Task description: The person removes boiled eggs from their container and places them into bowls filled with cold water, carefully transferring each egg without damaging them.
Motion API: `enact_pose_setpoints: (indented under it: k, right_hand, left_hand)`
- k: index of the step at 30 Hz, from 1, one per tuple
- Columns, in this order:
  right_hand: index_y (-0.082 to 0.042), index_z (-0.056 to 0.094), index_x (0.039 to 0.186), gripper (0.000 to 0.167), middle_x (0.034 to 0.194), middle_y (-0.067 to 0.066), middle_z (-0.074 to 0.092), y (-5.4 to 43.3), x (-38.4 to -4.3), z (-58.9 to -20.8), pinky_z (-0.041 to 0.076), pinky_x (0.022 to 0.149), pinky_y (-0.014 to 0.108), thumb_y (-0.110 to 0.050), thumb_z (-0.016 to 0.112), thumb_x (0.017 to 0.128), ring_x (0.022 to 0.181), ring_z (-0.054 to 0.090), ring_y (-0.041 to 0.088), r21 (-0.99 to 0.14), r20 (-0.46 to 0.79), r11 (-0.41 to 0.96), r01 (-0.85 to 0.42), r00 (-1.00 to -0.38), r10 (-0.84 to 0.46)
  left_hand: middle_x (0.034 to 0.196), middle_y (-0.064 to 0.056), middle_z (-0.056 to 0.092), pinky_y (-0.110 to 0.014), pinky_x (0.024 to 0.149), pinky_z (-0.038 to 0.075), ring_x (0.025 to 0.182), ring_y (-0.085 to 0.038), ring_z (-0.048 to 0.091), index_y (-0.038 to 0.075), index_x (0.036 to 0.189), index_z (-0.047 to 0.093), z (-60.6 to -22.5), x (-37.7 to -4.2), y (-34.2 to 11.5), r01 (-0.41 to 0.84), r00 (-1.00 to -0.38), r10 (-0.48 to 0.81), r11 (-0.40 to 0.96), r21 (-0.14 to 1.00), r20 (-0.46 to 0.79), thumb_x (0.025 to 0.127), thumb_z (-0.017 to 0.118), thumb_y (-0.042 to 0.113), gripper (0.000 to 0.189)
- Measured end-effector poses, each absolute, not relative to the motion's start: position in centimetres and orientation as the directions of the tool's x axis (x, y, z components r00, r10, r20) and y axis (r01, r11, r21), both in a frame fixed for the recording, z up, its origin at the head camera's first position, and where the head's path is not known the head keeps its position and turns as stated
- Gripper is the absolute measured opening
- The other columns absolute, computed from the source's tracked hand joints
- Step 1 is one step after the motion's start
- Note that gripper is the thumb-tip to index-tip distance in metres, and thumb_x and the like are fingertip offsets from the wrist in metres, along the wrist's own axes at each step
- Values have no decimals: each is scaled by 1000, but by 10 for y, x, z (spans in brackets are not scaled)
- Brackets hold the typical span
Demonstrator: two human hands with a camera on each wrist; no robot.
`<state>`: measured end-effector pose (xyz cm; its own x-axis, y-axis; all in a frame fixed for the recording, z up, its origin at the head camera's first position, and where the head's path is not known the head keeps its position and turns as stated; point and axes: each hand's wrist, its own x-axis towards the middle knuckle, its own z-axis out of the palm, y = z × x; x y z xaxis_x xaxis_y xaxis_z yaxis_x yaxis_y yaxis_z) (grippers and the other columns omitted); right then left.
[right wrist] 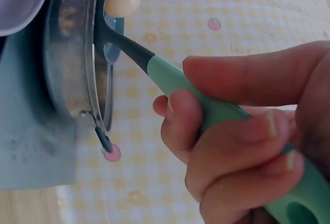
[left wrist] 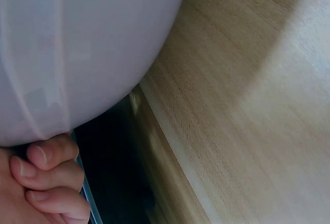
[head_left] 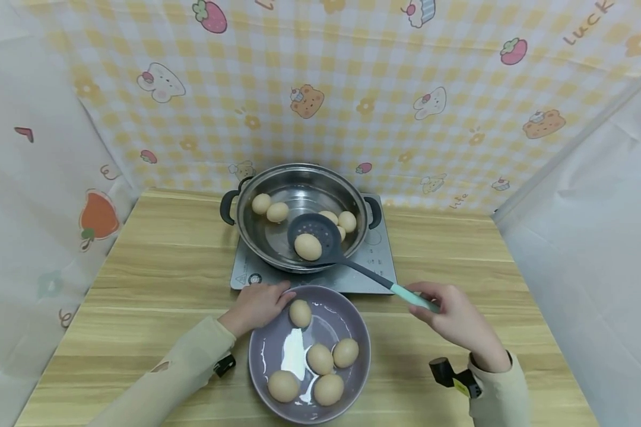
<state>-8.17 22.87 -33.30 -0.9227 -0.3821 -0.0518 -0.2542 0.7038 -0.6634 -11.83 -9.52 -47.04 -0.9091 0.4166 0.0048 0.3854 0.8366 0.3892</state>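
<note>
My right hand (head_left: 456,314) grips the mint-green handle of a dark grey slotted spoon (head_left: 360,270). In its perforated head lies one brown egg (head_left: 308,247), over the front rim of a steel pot (head_left: 278,252). Several more eggs (head_left: 277,212) sit inside the pot, some partly covered by the spoon. My left hand (head_left: 259,305) holds the upper left rim of a purple plate (head_left: 342,308), which carries several eggs (head_left: 328,389). The left wrist view shows its fingers (left wrist: 59,175) curled against the plate's outer side.
The pot stands on a flat grey induction cooker (head_left: 384,261) at the back of the wooden table (head_left: 165,249). Black side handles (head_left: 374,212) stick out from the pot. A patterned yellow-check cloth (head_left: 352,89) hangs behind, with white sheets (head_left: 609,225) at both sides.
</note>
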Motion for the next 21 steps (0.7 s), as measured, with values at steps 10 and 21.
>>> enact_pose_setpoints:
  k: [10,21]
  right_hand:
    - [0,63,105,24,68,-3,53,256,-64,-329,34,43,23,-4,65,81,48,38,2,-672,-14,696,-251,-936,-351]
    - [0,62,103,23,61,-9,45,289,-45,-331,33,44,24,-3,65,81,48,36,3,-656,-44,725,-211,-948,-316]
  left_hand:
    - [55,3,43,-36,51,37,59,-24,57,19,73,45,-470,-118,-95,387,-910,415,838,385,12,94,46,35,26]
    - [55,2,44,-36,50,37,60,-25,57,19,73,45,-471,-118,-95,391,-909,416,837,381,19,94,47,35,26]
